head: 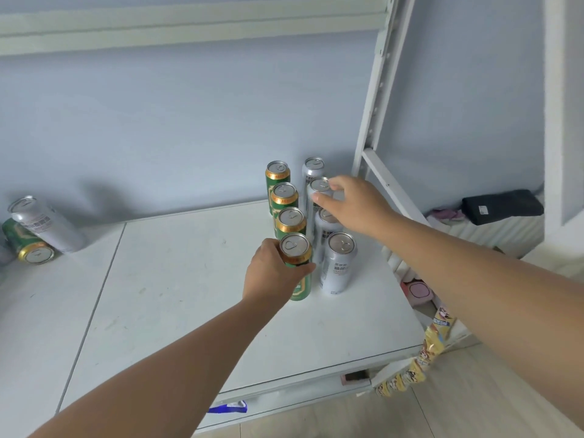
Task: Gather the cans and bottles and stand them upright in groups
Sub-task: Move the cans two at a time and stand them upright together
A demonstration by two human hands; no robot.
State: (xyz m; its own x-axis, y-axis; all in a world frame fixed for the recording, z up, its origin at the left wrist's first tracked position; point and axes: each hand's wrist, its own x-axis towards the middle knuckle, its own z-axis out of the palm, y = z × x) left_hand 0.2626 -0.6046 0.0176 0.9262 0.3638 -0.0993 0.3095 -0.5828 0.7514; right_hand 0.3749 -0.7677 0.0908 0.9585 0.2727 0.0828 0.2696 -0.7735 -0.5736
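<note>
Two rows of upright cans stand at the back right of the white table (177,279). The left row is green with gold rims, the right row silver. My left hand (271,273) is shut on the nearest green can (298,267), which stands on the table. My right hand (350,203) reaches over the silver row, its fingers on the top of the second silver can from the back (319,191). The nearest silver can (338,263) stands free beside the held green can. At the far left a silver can (47,224) and a green can (27,243) lie on their sides.
A white metal frame (376,99) rises just right of the cans, with a diagonal bar behind my right hand. A black pouch (502,205) lies on a ledge at right. A strip of snack packets (423,352) hangs off the table's right edge.
</note>
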